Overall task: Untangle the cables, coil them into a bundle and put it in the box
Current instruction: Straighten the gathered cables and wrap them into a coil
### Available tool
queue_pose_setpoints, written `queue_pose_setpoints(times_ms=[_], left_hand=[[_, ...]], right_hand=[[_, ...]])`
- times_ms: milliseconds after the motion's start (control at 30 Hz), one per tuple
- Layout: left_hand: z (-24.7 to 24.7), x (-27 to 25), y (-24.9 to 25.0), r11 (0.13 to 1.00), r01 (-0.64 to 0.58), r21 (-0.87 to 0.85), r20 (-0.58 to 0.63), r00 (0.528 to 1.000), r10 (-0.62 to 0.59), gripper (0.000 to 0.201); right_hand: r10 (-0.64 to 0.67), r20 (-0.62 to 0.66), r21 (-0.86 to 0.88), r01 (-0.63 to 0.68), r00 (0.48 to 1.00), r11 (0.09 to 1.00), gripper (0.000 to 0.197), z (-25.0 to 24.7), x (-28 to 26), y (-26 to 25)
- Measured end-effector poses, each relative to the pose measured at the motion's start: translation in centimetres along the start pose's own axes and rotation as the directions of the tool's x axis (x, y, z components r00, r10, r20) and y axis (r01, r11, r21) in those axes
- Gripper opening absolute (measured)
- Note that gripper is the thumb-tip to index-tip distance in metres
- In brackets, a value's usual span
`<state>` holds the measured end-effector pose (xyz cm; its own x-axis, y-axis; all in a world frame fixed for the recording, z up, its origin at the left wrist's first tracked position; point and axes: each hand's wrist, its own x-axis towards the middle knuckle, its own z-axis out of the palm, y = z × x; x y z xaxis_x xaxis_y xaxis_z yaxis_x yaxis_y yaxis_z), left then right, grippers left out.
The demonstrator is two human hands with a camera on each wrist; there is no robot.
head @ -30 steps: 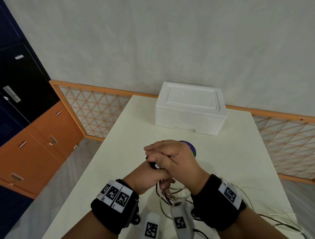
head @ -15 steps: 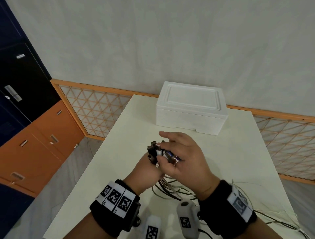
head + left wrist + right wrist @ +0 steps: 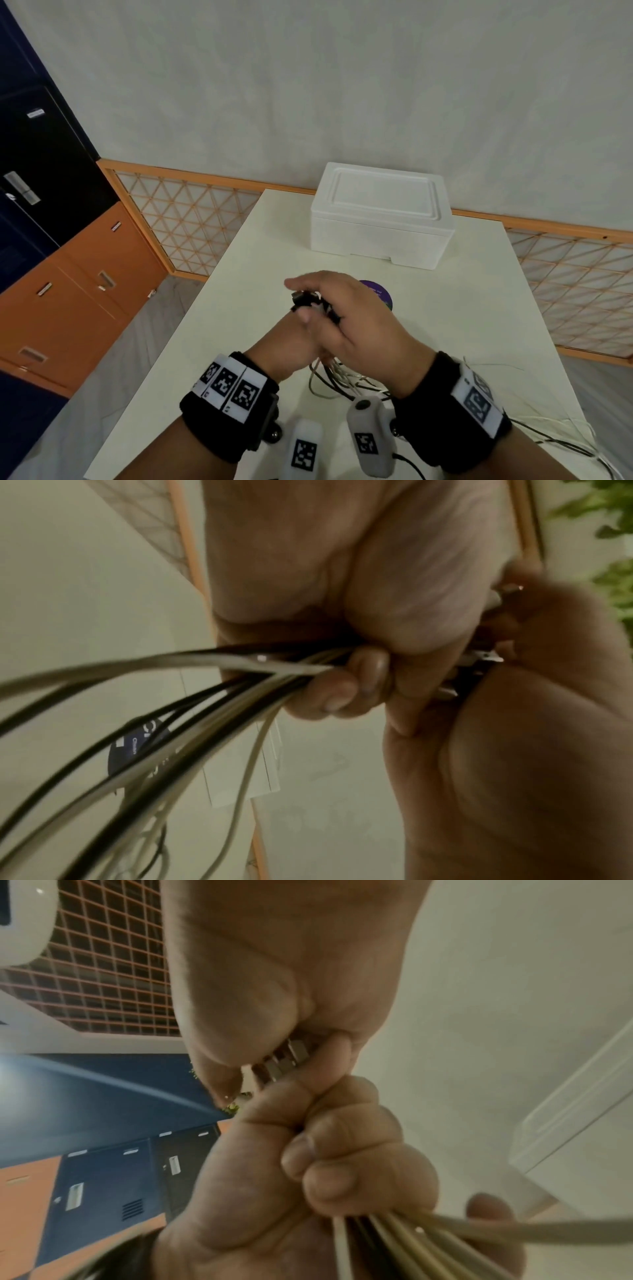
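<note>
Above the white table (image 3: 479, 308) my left hand (image 3: 291, 346) grips a bunch of black and white cables (image 3: 335, 377). Its fingers (image 3: 342, 691) are curled tight round the strands (image 3: 171, 696). Dark plug ends (image 3: 303, 298) stick out of the top of that fist. My right hand (image 3: 356, 318) lies over them, thumb and fingers closed around the metal plugs (image 3: 284, 1058). The cables (image 3: 445, 1229) run out under the left fist (image 3: 342, 1164) and trail off to the right. The white foam box (image 3: 380, 219) stands behind the hands with its lid on.
A round purple disc (image 3: 378, 291) lies on the table just beyond my right hand. Loose cable lengths (image 3: 548, 442) spread over the near right corner of the table. An orange lattice fence (image 3: 191, 219) runs behind the table, and orange cabinets (image 3: 85, 291) stand at the left.
My right hand lifted off the left fist, baring the plug ends, and has now closed round them. The left hand has kept its grip on the cables.
</note>
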<state>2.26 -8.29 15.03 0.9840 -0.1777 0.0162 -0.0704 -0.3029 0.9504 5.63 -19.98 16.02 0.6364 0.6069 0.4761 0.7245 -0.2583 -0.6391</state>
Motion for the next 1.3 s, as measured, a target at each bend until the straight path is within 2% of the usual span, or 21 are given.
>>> queue_pose_setpoints(times_ms=[67,133,200,233,300,367,400,467,567,600,633,700,767,800,833,900,1000,1067,1133,1200,1300], left_hand=[[-0.5,-0.3,-0.5,0.994,0.087,-0.069,-0.031,0.995,-0.089,0.02],[-0.9,-0.6,-1.1,0.955,0.239,-0.177,-0.065,0.965,-0.254,0.035],[-0.7,-0.3,-1.0,0.953,0.224,-0.203,-0.059,0.969,-0.24,0.032],[-0.7,-0.1,-0.9,0.955,0.182,-0.232,-0.048,0.979,-0.199,0.025],[-0.7,0.8,-0.6,0.935,0.119,-0.335,-0.082,0.985,-0.155,0.019],[-1.1,1.9,-1.0,0.857,0.054,-0.513,-0.149,0.977,-0.151,0.022],[-1.4,2.4,-1.3,0.82,0.035,-0.571,-0.188,0.967,-0.173,0.035],[-2.1,2.8,-1.6,0.803,0.016,-0.595,-0.239,0.951,-0.196,0.044],[-3.3,2.8,-1.0,0.889,-0.064,-0.453,-0.325,0.941,-0.098,0.039],[-3.5,2.8,-0.4,0.898,-0.095,-0.429,-0.323,0.945,-0.054,0.036],[-3.6,2.7,0.3,0.899,-0.111,-0.424,-0.296,0.955,-0.022,0.037],[-3.3,2.8,1.2,0.914,-0.1,-0.393,-0.233,0.972,0.006,0.045],[-2.9,2.8,1.2,0.931,-0.093,-0.353,-0.212,0.977,0.017,0.05],[-2.8,2.7,1.1,0.929,-0.097,-0.358,-0.209,0.978,0.021,0.052],[-2.8,2.5,1.1,0.915,-0.091,-0.394,-0.19,0.982,0.016,0.052],[-2.8,2.2,1.5,0.852,-0.053,-0.521,-0.115,0.993,-0.008,0.054],[-2.5,1.9,2.3,0.704,-0.006,-0.71,-0.021,1.0,-0.013,0.052],[-2.4,1.9,2.4,0.652,0.019,-0.758,0.015,1.0,-0.012,0.049],[-2.4,2.0,2.3,0.642,0.046,-0.765,0.034,0.999,-0.031,0.049],[-2.3,2.3,2.2,0.629,0.04,-0.777,-0.024,0.995,-0.094,0.053],[-2.1,3.2,1.9,0.59,-0.044,-0.806,-0.212,0.953,-0.218,0.048]], right_hand=[[-0.087,0.07,-0.108,0.094,0.994,0.99,0.04,0.7,0.8,-0.1],[-0.195,0.083,-0.185,0.208,0.977,0.96,0.035,1.4,1.6,0.1],[-0.197,0.044,-0.124,0.201,0.979,0.972,0.032,1.3,2.1,0.4],[-0.138,-0.021,-0.04,0.137,0.99,0.99,0.04,1.1,2.1,0.7],[0.119,-0.117,0.209,-0.093,0.986,0.973,0.075,1.0,1.8,1.3],[0.39,0.047,0.419,-0.373,0.919,0.828,0.097,1.4,1.8,1.7],[0.435,0.143,0.446,-0.451,0.889,0.773,0.094,1.9,1.7,2.0],[0.466,0.201,0.346,-0.508,0.862,0.789,0.078,2.3,1.2,2.5],[0.513,0.266,0.143,-0.559,0.816,0.817,0.064,2.2,0.1,2.5],[0.479,0.271,0.138,-0.527,0.835,0.839,0.054,2.4,-0.4,2.4],[0.432,0.233,0.137,-0.469,0.871,0.872,0.041,2.7,-0.7,2.0],[0.35,0.052,0.084,-0.353,0.935,0.932,0.019,3.3,-0.8,1.0],[0.289,-0.124,0.006,-0.29,0.949,0.957,0.012,3.5,-0.3,0.4],[0.271,-0.153,-0.011,-0.276,0.95,0.961,0.013,3.4,-0.1,0.3],[0.261,-0.138,0.005,-0.263,0.955,0.965,0.016,3.2,0.0,0.4],[0.279,-0.045,0.193,-0.265,0.959,0.945,0.021,2.3,0.1,0.7],[0.326,0.06,0.591,-0.297,0.943,0.75,0.02,0.9,0.1,1.0],[0.349,0.107,0.699,-0.32,0.931,0.639,0.022,0.6,0.2,1.0],[0.407,0.134,0.702,-0.377,0.903,0.604,0.022,0.8,0.3,1.0],[0.466,0.109,0.629,-0.424,0.878,0.652,0.022,1.4,0.3,1.1],[0.383,0.048,0.373,-0.372,0.922,0.85,0.01,3.2,-0.7,1.2]])
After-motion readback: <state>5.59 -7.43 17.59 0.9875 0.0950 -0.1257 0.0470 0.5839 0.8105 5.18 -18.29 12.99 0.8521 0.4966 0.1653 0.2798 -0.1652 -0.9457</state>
